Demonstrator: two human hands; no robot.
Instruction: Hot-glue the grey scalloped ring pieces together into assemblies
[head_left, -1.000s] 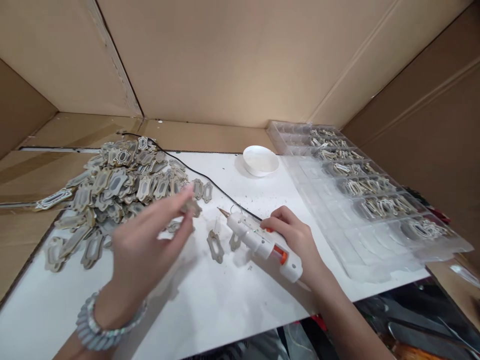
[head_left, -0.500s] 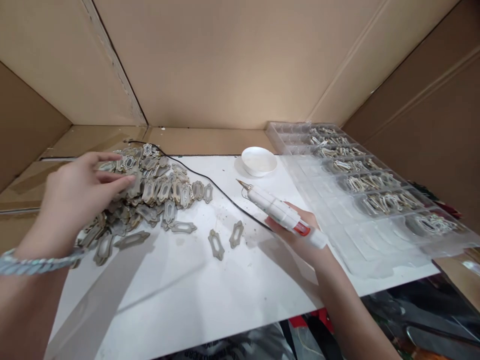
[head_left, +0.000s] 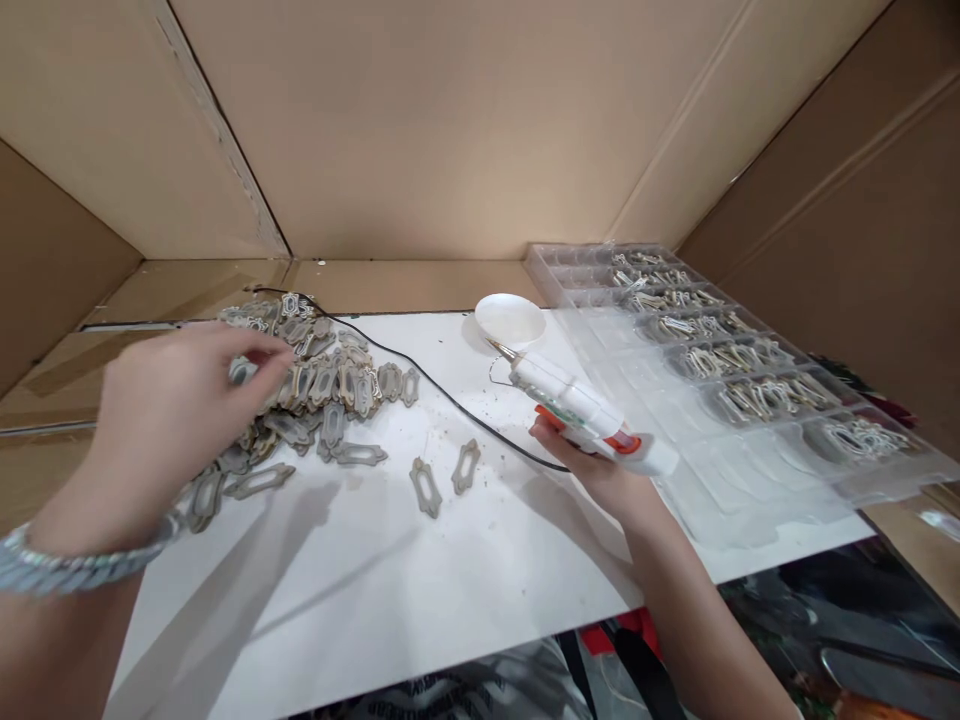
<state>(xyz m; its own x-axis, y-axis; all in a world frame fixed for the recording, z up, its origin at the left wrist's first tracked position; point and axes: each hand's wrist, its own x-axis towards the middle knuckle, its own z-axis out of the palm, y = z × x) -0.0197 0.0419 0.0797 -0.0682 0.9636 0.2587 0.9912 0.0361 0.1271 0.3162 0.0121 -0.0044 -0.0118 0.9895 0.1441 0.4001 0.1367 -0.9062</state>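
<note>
My right hand (head_left: 592, 475) is wrapped round a white hot glue gun (head_left: 574, 405) with an orange trigger, its metal nozzle pointing up and left near a white bowl (head_left: 510, 318). Over the pile of grey, frame-shaped metal pieces (head_left: 322, 382) at the left hovers my left hand (head_left: 180, 410), thumb and fingertips pinched together. Whatever may be between those fingertips is too small or hidden to make out. Apart from the pile, two single frame pieces (head_left: 426, 487) lie on the white board (head_left: 360, 600), in front of the glue gun.
A clear plastic compartment tray (head_left: 675, 440) stands at the right, several of its sections holding thin metal pieces. The black cord (head_left: 450, 395) crosses the board from the pile's far side to the glue gun. Cardboard walls (head_left: 412, 130) enclose the back and sides.
My left hand's fingers have closed from a spread to a pinch over the pile. The glue gun in my right hand has shifted slightly right and rolled, showing its orange trigger.
</note>
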